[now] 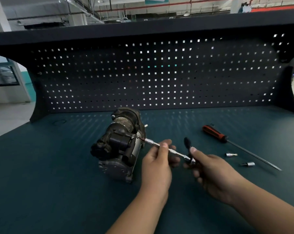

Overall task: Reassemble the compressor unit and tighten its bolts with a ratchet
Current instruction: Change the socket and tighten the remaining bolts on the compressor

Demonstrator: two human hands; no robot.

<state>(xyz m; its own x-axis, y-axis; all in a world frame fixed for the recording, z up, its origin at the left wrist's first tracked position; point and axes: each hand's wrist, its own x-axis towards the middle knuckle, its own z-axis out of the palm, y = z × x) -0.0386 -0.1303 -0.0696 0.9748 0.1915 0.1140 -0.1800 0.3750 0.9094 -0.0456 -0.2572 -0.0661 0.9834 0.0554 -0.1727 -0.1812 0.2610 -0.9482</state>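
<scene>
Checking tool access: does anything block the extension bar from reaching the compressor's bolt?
Nothing visible does. The extension bar, held by the left hand, reaches the compressor at its side; the screwdriver lies apart to the right.

All I see of me beside the compressor (119, 142): bare left hand (155, 163), bare right hand (210, 173), nails trimmed short I think, forearms uncovered.

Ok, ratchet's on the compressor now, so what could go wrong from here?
1. The long extension bar is steadied only by the left hand's pinch; its tip could tilt and slip where it meets the compressor.
2. Neither hand holds the compressor, which lies loose on the bench, so it may shift as the right hand swings the ratchet.
3. Two loose sockets lie near the right forearm and could be knocked away.
</scene>
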